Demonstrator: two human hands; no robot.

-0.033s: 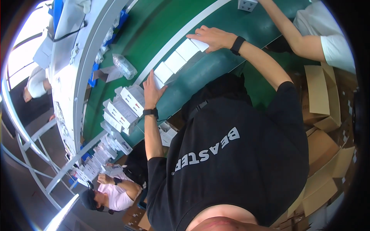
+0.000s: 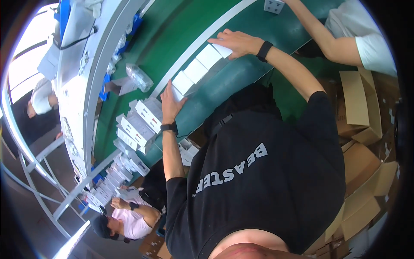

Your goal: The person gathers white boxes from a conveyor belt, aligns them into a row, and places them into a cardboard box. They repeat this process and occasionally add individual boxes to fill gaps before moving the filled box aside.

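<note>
While your left hand [image 2: 170,103] and your right hand [image 2: 240,42] sit at the two ends, a row of white boxes [image 2: 196,71] stands between them, close to the far edge of the table [image 2: 239,80], just beside the white strip [image 2: 185,54]. Your left fingers and thumb are spread wide around the left end of the row. Your right fingers reach over the box at the right end, with the thumb on your side (I can't tell how hard either hand presses). The boxes in this row look shut, and they stand side by side, so that part seems done. What looks left is the pile of open boxes [image 2: 140,125] toward the table's left end, near your left wrist, because their flaps stick up. I can't see what is inside any of them. Past the strip, on the green belt [image 2: 181,34], lies a clear plastic bag [image 2: 139,77]. Over the table's right end reaches a co-worker's arm [image 2: 317,34], near one more white box [image 2: 273,6].
</note>
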